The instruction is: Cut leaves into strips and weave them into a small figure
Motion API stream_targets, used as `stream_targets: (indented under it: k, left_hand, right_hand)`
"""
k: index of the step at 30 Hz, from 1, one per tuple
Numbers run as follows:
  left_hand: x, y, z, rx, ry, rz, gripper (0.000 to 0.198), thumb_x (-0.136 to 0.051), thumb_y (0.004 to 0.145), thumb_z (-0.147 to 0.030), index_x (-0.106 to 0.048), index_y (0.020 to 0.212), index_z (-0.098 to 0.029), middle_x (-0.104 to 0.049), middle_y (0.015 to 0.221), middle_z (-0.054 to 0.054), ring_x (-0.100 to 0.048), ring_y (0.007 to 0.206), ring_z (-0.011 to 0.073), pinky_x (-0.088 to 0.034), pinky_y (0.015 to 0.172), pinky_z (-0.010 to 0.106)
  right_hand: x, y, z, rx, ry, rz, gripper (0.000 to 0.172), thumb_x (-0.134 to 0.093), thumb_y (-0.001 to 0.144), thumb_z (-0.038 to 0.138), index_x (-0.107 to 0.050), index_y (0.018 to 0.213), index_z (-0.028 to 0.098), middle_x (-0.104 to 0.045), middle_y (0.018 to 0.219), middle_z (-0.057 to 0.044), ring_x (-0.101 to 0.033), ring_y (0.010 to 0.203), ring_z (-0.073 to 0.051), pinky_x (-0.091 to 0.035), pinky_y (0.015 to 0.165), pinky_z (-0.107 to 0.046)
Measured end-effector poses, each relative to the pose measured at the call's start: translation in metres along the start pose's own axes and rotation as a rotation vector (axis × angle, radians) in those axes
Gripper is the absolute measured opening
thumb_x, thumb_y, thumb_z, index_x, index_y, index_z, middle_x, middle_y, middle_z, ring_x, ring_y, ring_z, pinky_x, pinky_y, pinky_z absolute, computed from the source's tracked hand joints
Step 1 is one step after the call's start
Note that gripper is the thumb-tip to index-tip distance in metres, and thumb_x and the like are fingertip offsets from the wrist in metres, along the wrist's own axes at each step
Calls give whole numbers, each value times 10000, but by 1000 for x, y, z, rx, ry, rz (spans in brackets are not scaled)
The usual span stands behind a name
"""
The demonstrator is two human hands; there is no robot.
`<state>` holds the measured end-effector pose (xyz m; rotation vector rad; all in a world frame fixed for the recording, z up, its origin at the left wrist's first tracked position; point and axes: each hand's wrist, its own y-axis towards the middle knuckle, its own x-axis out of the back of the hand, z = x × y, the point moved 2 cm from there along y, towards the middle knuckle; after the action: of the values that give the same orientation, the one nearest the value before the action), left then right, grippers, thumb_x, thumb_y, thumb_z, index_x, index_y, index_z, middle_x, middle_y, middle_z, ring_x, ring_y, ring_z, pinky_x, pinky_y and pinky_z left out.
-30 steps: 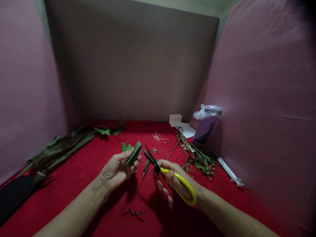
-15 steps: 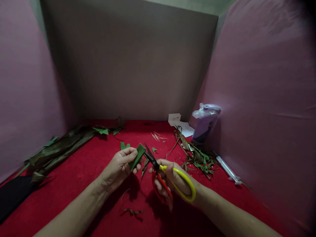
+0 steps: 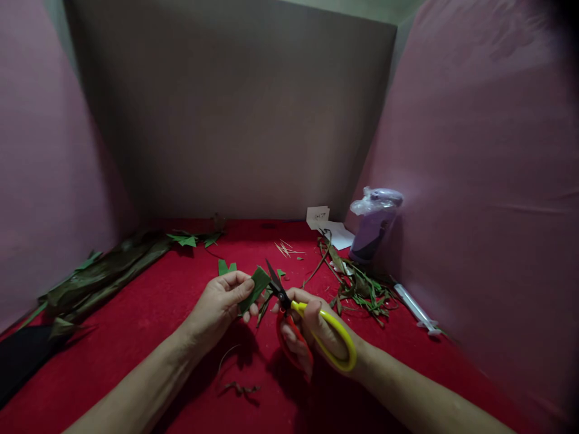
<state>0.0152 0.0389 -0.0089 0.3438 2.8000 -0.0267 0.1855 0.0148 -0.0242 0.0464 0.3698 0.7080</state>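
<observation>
Left hand (image 3: pixel 221 301) comes in from lower left, forearm angled inward, thumb on top, pinching green leaf piece (image 3: pixel 257 288) mid-view above the red counter (image 3: pixel 167 301). Right hand (image 3: pixel 312 322) angles in from lower right, wrapped round the handles of the scissors (image 3: pixel 284 298), blades slightly parted at the leaf's right edge, contact unclear

Reaching with both bare forearms (image 3: pixel 149 377), slanted inward, toward the far edge of the table (image 3: pixel 149 301). Pinching between thumb (image 3: pixel 243 290) and bent fingers (image 3: pixel 252 311) of the left hand (image 3: pixel 221 298), with little bend at the wrist (image 3: pixel 186 339). Gripping in the right hand (image 3: pixel 313 316), near the left, with thumb parted from curled fingers.
</observation>
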Motion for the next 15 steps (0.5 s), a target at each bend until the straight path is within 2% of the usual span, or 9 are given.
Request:
stream_targets:
  k: [5, 11, 14, 15]
  left_hand:
    - [0, 0, 0, -3, 12, -15, 208, -678, 726, -308, -552, 681, -148, -597, 525, -20, -526, 417, 69, -405, 380, 145]
    - [4, 1, 1, 4, 52, -38, 203, -670, 731, -305, -549, 681, -149, -589, 490, -21, -519, 393, 71, -401, 379, 150]
    - [7, 2, 2, 2, 53, -70, 199, -682, 716, -290, -554, 673, -144, -588, 504, -19, -526, 404, 75, -407, 379, 156]
    - [8, 2, 2, 4, 54, -77, 195, -682, 715, -286, -558, 676, -141, -604, 526, -9, -530, 409, 76, -411, 383, 159]
  right_hand:
    - [-4, -2, 3, -11, 41, -40, 530, -539, 697, 668, -473, 906, 186, -410, 521, 89, -290, 301, -17, -338, 273, -141]
    - [-9, -3, 5, 30, -67, -114, 472, -555, 724, 626, -441, 839, 182, -349, 374, 129, -236, 214, -27, -216, 233, -134]
    - [2, -2, 15, 68, -266, -255, 436, -472, 777, 624, -447, 837, 193, -338, 349, 126, -260, 222, -51, -224, 265, -162]
    - [10, -2, 21, 80, -402, -359, 416, -458, 791, 611, -459, 824, 196, -346, 370, 117, -282, 255, -54, -246, 299, -171]
